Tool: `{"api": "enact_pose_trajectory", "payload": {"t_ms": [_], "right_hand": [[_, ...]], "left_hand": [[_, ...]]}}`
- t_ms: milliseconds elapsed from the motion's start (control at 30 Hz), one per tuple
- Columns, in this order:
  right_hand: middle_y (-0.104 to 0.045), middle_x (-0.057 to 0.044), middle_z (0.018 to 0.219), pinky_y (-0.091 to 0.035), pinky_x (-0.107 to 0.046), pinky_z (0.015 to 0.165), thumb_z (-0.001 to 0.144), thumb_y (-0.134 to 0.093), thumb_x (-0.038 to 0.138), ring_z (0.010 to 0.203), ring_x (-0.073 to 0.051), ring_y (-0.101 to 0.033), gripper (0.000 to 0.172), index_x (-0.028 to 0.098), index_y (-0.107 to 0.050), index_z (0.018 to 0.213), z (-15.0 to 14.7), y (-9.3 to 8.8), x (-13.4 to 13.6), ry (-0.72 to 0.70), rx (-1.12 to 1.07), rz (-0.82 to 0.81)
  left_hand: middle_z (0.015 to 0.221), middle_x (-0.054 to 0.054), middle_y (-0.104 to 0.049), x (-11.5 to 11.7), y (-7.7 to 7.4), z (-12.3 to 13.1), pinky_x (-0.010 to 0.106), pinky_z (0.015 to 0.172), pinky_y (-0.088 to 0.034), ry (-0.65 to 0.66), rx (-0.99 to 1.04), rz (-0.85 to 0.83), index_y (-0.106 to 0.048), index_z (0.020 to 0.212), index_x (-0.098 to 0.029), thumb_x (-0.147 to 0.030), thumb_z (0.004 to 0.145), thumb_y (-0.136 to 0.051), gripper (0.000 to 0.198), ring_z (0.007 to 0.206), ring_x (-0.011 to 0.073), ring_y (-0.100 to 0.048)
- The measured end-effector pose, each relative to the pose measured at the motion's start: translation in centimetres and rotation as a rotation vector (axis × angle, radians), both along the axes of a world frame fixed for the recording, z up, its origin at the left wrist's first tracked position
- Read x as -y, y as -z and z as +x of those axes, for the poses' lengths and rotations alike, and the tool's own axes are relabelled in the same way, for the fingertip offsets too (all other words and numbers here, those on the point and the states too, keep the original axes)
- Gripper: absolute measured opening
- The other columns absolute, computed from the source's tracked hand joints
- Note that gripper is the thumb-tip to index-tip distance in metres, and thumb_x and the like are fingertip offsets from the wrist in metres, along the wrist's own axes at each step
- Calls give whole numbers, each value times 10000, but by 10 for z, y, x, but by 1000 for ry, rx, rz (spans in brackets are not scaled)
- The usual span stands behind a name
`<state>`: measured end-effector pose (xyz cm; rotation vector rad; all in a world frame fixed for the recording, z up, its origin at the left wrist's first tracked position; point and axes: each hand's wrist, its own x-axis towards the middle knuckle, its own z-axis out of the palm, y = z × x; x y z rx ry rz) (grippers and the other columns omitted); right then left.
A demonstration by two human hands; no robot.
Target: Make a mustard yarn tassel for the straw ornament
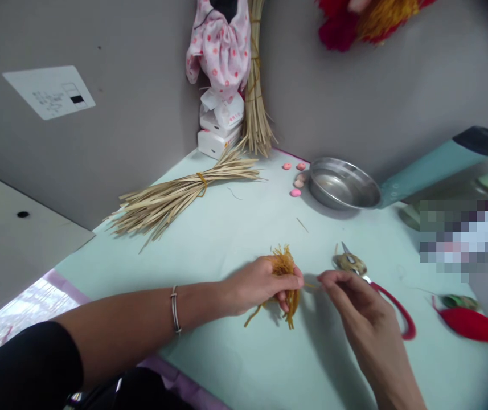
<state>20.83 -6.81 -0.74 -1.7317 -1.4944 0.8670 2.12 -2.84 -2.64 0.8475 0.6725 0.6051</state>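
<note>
My left hand (255,286) is closed around a small bundle of mustard-yellow yarn (285,266), whose loose ends hang below my fingers. Just to its right, my right hand (350,299) pinches a thin yellow strand that runs from the bundle. Both hands hover low over the pale green table (235,228). A pair of scissors (352,265) with red handles lies right behind my right hand, partly hidden by it.
A tied sheaf of straw (175,199) lies at the back left, another stands in the corner by white boxes (220,128) and pink spotted cloth. A steel bowl (341,185) and several pink beads (295,192) sit at the back right. A red object (470,324) lies at right.
</note>
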Motion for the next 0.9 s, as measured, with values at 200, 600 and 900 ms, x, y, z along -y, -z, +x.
{"api": "enact_pose_trajectory", "payload": {"t_ms": [200,600,900], "right_hand": [[-638,-42,950,-438,-290,741,928,-441,479,867,-212,-576,311,234,-608,1021,-8,-8,3,-156,30,-10],[-645,-7,768,-448,-236,706,875,-593,410,779,-174,-573,207,222,-621,792,-10,-6,3,-167,-251,-156],[-696,-39,842,-501,-267,690,789,-712,364,782,-194,-626,164,214,-682,848,-10,-6,2,-100,-367,-196]], "left_hand": [[572,-59,-474,1,1,1,202,548,-465,29,13,16,-556,816,-159,-280,778,-608,138,492,63,-493],[583,-40,-476,2,-1,2,217,543,-450,41,40,-2,-534,806,-169,-340,807,-588,179,511,73,-456],[593,-44,-486,2,-1,1,218,544,-480,63,45,20,-532,815,-167,-270,797,-568,110,507,69,-482]]}}
